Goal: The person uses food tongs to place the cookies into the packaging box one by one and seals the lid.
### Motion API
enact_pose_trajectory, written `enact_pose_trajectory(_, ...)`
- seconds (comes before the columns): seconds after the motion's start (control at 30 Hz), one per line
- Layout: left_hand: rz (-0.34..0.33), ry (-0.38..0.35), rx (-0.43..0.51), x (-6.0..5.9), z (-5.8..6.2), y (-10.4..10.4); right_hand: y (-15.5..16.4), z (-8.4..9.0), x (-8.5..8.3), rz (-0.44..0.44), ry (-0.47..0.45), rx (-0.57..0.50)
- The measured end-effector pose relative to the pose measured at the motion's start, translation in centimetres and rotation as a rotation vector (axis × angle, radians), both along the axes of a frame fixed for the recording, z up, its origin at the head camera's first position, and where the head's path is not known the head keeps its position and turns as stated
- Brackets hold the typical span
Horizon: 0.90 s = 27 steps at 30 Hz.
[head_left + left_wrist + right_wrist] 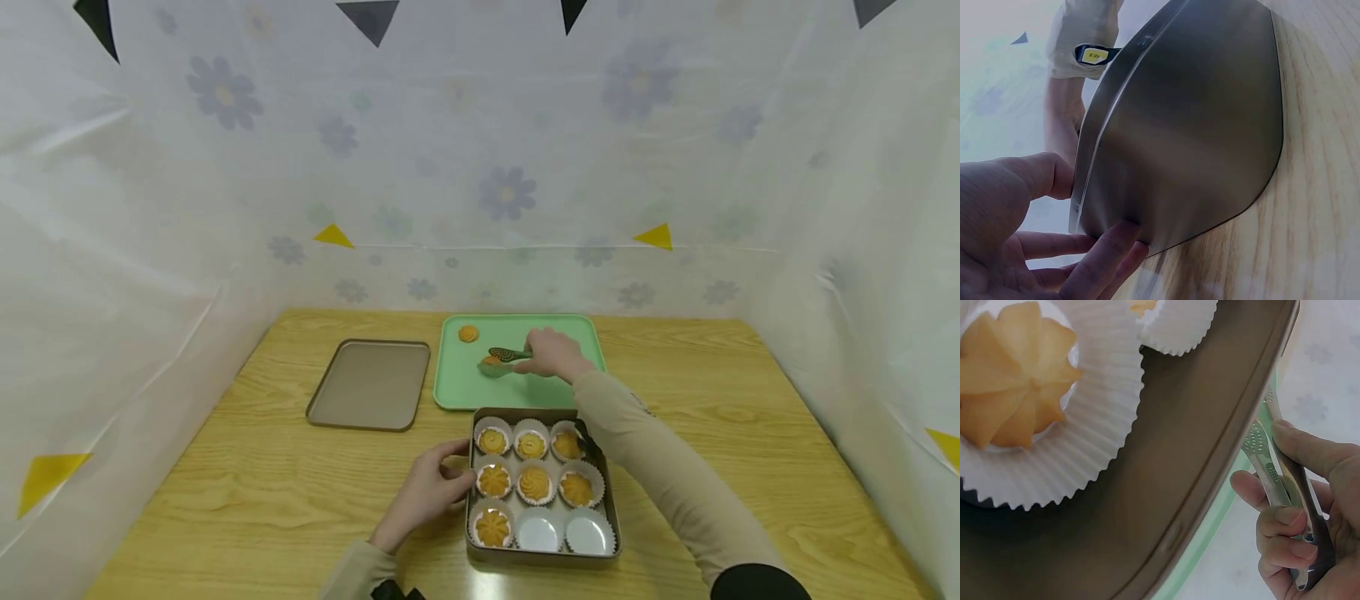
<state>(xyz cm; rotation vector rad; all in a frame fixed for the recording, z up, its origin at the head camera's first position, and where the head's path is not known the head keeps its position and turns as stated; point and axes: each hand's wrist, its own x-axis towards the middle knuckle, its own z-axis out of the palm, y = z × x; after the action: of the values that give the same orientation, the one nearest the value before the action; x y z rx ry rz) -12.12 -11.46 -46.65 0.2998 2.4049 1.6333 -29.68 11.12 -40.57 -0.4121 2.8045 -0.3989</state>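
Note:
My right hand [546, 354] grips green-handled tongs [510, 355] over a green tray [562, 329]. The tong tips close around an orange cookie [491, 362] lying on that tray. A second cookie [468, 333] lies near the tray's far left. A square metal tin [543, 563] sits near me with several paper cups [534, 483] holding cookies, and two near cups are empty. My left hand [453, 479] holds the tin's left side, thumb on the rim. The left wrist view shows the tin wall [1197, 125] pinched by thumb and fingers [1107, 253]. In the right wrist view, fingers [1285, 528] curl round the tongs [1265, 459] beyond the tin.
A flat brown metal lid [370, 383] lies left of the green tray on the wooden table [247, 483]. White flower-print sheets wall the table at the back and on both sides. My right sleeve [660, 467] crosses over the tin's right edge.

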Motion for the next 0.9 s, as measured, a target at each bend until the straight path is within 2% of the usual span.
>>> enact_pose_trajectory(0.6,0.000,-0.018,0.028,0.1,-0.1,0.1,-0.5,0.6,-0.1,0.023,0.004,0.121)
enact_pose_trajectory(0.77,-0.003,-0.013,0.020,0.1,0.0,0.2,-0.1,1.2,0.3,0.025,0.008,0.114)
enact_pose_trajectory(0.9,-0.006,-0.012,0.014,0.1,0.0,0.2,0.7,1.7,0.7,0.056,0.044,0.079)
